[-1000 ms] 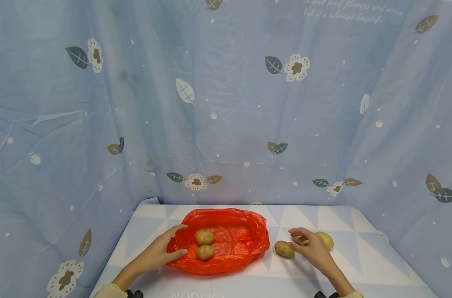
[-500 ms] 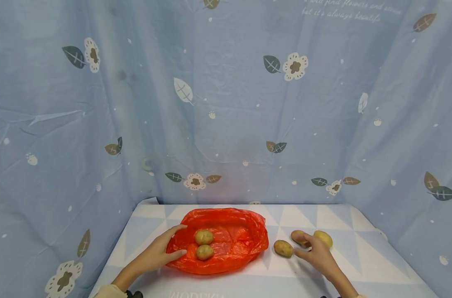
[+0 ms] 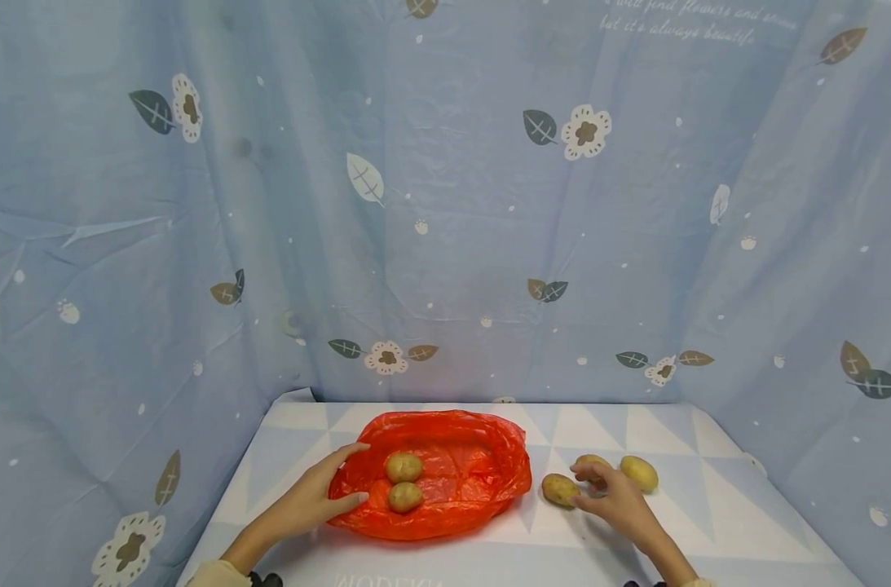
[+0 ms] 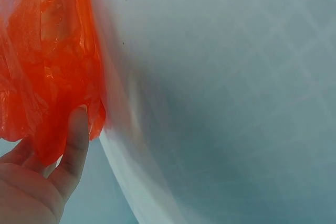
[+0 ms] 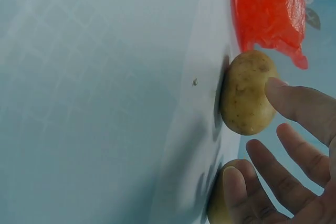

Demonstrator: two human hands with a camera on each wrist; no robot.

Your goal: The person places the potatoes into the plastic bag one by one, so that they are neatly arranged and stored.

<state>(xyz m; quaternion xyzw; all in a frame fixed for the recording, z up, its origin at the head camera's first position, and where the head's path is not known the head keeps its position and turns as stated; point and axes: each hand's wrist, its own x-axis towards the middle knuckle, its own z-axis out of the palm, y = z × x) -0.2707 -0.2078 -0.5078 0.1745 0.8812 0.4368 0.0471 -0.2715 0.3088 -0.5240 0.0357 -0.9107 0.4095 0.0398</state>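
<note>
A red plastic bag (image 3: 474, 507) lies spread open on the table, with an upper potato (image 3: 404, 467) and a lower potato (image 3: 405, 496) inside. My left hand (image 3: 315, 495) grips the bag's left side; in the left wrist view the thumb (image 4: 77, 135) presses on the red film and the other fingers are partly hidden. To the right of the bag, my right hand (image 3: 621, 501) hovers with fingers spread among three loose potatoes. Its thumb (image 5: 294, 100) is at the edge of the nearest potato (image 3: 559, 490). Its fingers partly cover a middle potato (image 3: 590, 463); a yellower potato (image 3: 639, 473) lies beyond.
The table (image 3: 738, 522) has a pale cloth with blue triangles. A blue curtain (image 3: 482, 244) printed with leaves and flowers hangs behind it and along both sides.
My right hand has shifted slightly among the loose potatoes, its fingertips lower than a second ago. The left hand, the bag and the potatoes look unmoved.
</note>
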